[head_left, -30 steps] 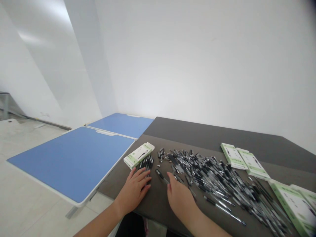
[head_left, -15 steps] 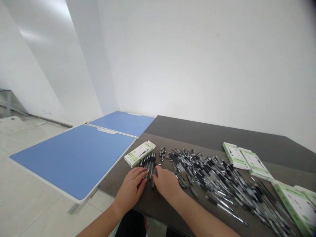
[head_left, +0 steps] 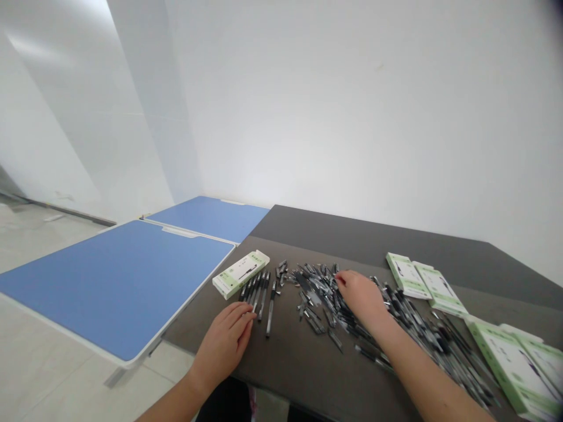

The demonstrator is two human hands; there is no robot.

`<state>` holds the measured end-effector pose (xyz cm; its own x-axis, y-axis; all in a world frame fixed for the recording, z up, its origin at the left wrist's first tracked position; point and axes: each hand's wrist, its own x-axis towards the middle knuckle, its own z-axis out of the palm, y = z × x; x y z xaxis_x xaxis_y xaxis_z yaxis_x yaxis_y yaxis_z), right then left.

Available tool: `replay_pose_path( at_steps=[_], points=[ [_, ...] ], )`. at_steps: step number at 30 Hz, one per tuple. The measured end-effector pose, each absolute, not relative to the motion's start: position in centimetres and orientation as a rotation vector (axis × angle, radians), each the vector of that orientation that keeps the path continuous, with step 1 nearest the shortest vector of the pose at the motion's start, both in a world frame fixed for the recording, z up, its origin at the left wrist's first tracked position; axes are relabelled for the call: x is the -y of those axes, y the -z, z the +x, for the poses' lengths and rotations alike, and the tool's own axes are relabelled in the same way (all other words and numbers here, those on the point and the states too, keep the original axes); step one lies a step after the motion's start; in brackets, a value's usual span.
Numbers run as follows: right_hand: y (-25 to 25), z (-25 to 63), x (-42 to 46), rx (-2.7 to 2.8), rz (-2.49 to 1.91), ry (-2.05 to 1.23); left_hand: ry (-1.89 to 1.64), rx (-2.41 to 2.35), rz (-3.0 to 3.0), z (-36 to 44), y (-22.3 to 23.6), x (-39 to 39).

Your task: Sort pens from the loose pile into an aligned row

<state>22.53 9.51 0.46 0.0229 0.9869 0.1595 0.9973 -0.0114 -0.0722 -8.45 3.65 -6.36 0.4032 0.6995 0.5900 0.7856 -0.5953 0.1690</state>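
A short row of black-gripped clear pens lies side by side at the left of the dark table. My left hand rests at the near ends of this row, fingers stretched out and touching the pens. One pen lies slightly apart at the row's right. Over the large heap of pen parts is my right hand, its fingertips pinched together among the pieces; whatever is between them is hidden. Just beyond the row sits a green-and-white pen box, tilted askew.
Small black pen caps lie between the row and the heap. More green-and-white boxes stand at the back right, and others at the right edge. Blue-topped tables adjoin on the left. A white wall rises behind.
My right hand has left the pen row and moved right, onto the heap. My left hand stays by the row. The view has shifted slightly to the right.
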Motion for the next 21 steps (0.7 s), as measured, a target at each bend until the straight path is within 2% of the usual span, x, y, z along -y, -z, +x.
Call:
replay_pose_path(
  at_steps=[21],
  points=[
    [2.5,17.6,-11.9,2.286,-2.072,0.145,0.908,1.310,-2.506,-8.4,6.1,-3.1]
  ],
)
